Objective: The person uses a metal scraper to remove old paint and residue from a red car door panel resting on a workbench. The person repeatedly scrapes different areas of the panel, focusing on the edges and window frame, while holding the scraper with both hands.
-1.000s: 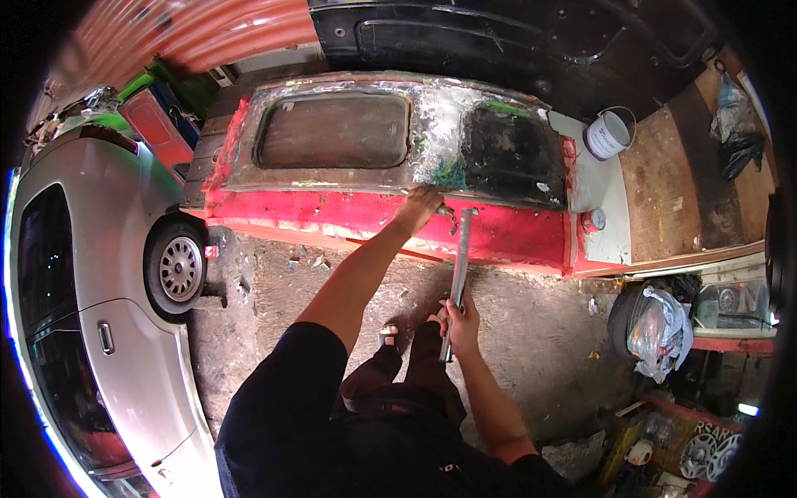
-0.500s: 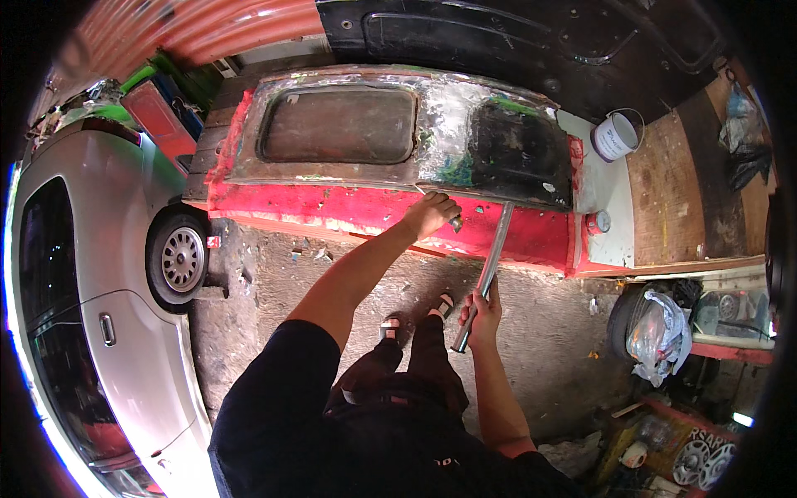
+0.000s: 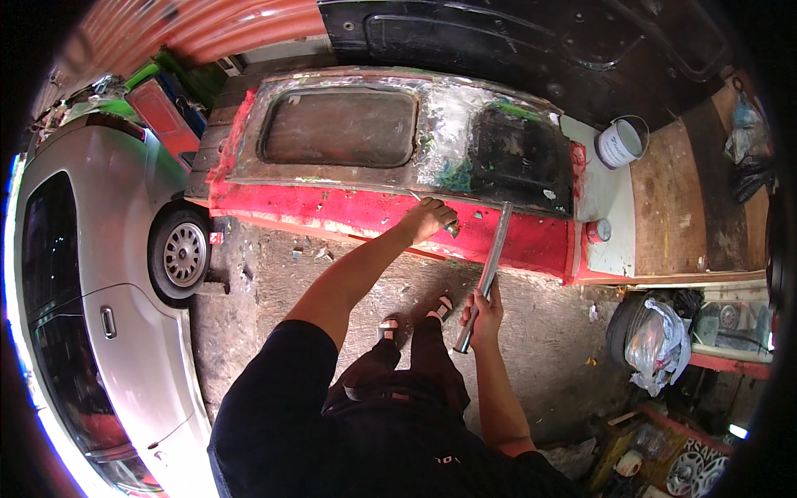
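In front of me a worn vehicle door panel (image 3: 440, 153), patched in grey, white and black, lies on a red-covered bench (image 3: 332, 203). My left hand (image 3: 427, 220) is closed around a small hand tool (image 3: 452, 228). Its dark end sticks out on the right, and a thin light tip reaches the panel's near edge; its exact kind is hidden by my fingers. Lower and to the right, my right hand (image 3: 486, 314) grips a long silver metal bar (image 3: 496, 249) near its lower end. The bar slants up and away, its far end at the panel's near edge.
A silver car (image 3: 124, 274) stands close on the left. White bucket (image 3: 618, 144) and small can (image 3: 598, 231) sit at the bench's right end. A tyre with plastic bags (image 3: 656, 340) lies on the right floor. Wheel covers (image 3: 697, 471) lie at lower right.
The view has shifted slightly. Both hands keep their grips, and the bar and small tool stay in nearly the same places.
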{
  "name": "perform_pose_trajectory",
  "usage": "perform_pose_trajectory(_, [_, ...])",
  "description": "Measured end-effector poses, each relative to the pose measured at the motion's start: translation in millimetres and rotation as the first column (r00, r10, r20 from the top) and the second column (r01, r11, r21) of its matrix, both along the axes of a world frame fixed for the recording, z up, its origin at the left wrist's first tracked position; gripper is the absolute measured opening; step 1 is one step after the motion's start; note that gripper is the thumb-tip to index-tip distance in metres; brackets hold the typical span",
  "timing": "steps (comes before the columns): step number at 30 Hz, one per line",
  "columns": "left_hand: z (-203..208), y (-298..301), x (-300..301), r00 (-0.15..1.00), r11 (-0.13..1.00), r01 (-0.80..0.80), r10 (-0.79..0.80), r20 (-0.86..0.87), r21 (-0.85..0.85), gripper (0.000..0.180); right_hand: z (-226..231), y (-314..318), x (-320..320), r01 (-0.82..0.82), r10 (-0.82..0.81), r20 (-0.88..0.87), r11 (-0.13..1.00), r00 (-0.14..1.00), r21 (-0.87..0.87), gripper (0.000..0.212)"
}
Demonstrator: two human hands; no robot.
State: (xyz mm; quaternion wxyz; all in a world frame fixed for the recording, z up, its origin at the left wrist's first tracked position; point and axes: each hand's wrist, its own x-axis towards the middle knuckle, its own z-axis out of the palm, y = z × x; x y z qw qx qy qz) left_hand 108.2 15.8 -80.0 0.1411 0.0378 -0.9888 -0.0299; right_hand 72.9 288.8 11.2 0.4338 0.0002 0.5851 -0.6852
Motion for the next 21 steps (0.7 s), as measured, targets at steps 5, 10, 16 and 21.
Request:
perform_pose_trajectory(5, [-0.1, -4.6, -1.9, 0.999, 0.999, -0.003, 0.002, -0.037, -0.041, 0.035, -10.2, -0.5, -2.5, 0.008, -0.008, -0.019, 1.000, 1.000, -0.003, 0.066])
perform_pose_trajectory(10, [5.2, -7.3, -9.6, 0.994, 0.999, -0.017, 0.020, -0.105, 0.032, 0.025, -43.7, -11.3, 21.9, 0.116, -0.115, 0.048, 0.993, 0.992, -0.018, 0.058])
perform_pose_trajectory(16, [-3.3, -23.2, 8.6, 0.973, 0.993, -0.080, 0.097, -0.210, 0.089, 0.018, -36.8, -19.7, 39.0, -0.093, 0.092, -0.074, 0.996, 0.993, -0.010, 0.053])
perform_pose_trajectory(21, [2.4, -17.2, 15.5, 0.984, 0.997, -0.055, 0.062, -0.164, 0.050, 0.026, -24.9, -10.3, 16.6, -0.032, 0.033, 0.008, 0.998, 0.999, -0.046, 0.054])
